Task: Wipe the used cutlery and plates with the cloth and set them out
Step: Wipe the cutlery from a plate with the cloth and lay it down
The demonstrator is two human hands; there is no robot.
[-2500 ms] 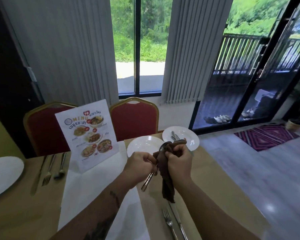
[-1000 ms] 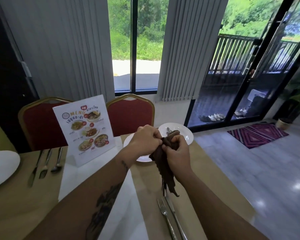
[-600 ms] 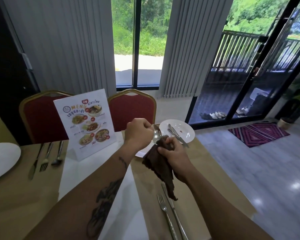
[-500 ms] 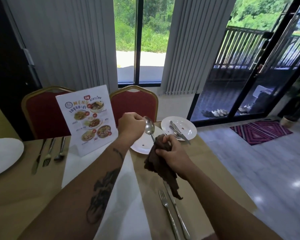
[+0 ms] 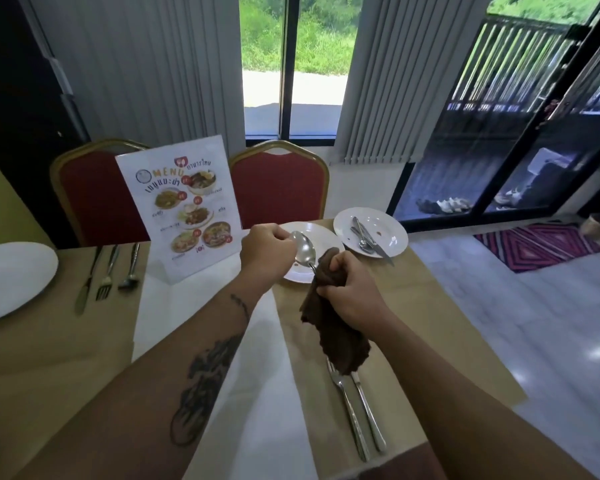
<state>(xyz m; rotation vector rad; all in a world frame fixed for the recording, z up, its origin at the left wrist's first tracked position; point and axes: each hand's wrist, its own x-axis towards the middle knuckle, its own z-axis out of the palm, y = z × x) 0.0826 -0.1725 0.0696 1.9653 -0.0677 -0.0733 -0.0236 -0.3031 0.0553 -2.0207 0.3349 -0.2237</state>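
Setting: dining bench (image 5: 430, 306) by window.
Change: spoon (image 5: 303, 249), earlier wrapped, now has its bowl bare.
Left hand (image 5: 265, 249): closed at bowl's tip.
Right hand (image 5: 349, 292): fisted, cloth (image 5: 340, 344) round handle.
Position: above near plate (image 5: 321, 233).
Meaning: bowl wiped; handle next.

Both forearms reach forward from the bottom edge, converging toward centre. Left hand (image 5: 266, 249) is a loose fist, knuckles up, back of hand to camera, fingers curled shut — fingertips hidden on the far side, pinching something at the right edge of the fist. Left forearm bare, dark tattoo on its upper side, small mark near the wrist. Right hand (image 5: 347, 289) sits lower and nearer, just right of the left, closed in a fist — thumb side facing left, knuckles up, wrist bent slightly down. Right forearm bare. The hands are close, not touching.
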